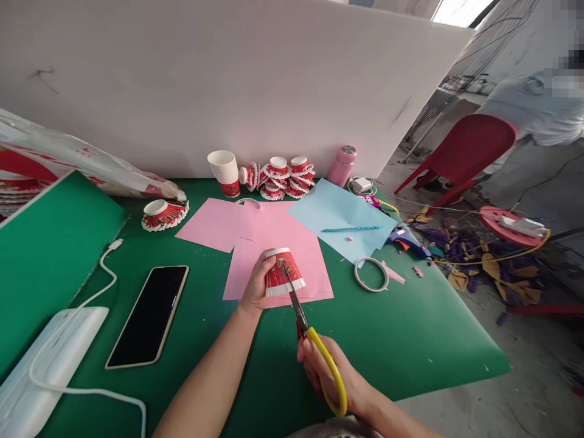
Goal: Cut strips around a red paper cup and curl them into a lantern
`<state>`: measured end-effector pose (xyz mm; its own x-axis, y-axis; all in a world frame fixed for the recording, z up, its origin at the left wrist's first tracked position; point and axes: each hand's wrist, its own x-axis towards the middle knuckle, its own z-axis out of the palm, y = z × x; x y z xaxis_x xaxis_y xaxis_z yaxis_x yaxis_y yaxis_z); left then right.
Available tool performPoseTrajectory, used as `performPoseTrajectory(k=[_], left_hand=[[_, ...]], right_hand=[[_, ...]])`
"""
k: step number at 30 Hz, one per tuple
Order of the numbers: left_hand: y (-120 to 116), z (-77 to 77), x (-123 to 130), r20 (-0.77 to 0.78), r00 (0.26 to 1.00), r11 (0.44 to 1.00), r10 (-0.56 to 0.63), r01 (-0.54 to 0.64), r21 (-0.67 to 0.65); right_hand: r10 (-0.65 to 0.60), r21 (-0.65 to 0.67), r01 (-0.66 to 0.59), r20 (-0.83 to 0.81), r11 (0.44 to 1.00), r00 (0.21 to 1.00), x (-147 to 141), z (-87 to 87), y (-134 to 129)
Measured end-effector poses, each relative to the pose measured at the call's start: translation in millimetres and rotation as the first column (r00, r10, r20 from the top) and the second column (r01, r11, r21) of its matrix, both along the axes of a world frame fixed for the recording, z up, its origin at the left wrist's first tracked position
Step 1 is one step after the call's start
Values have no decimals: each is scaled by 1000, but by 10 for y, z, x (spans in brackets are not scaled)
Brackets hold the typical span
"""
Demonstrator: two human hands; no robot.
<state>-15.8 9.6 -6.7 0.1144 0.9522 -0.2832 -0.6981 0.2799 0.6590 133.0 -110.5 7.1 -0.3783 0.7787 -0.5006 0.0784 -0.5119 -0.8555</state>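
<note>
The left hand [261,281] grips the red cup [283,271] by its side over pink paper [241,267], near centre; the right hand [335,371], at five o'clock, clasps the scissors [335,384], blades at the cup.

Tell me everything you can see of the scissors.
The scissors have metal-looking blades and a smooth yellow handle, with some red showing beside the fingers. The right hand grips them. They point away and slightly left, the tips at the red-and-white cup in the left hand. How far they are open is unclear.
</note>
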Motion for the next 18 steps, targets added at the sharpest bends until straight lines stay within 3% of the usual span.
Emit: performPoseTrajectory(k=[18], left_hand=[[-6, 13, 7, 1, 1000, 1000, -12, 12, 18]], right_hand=[[29, 78, -32, 32, 996, 999, 14, -48, -9]])
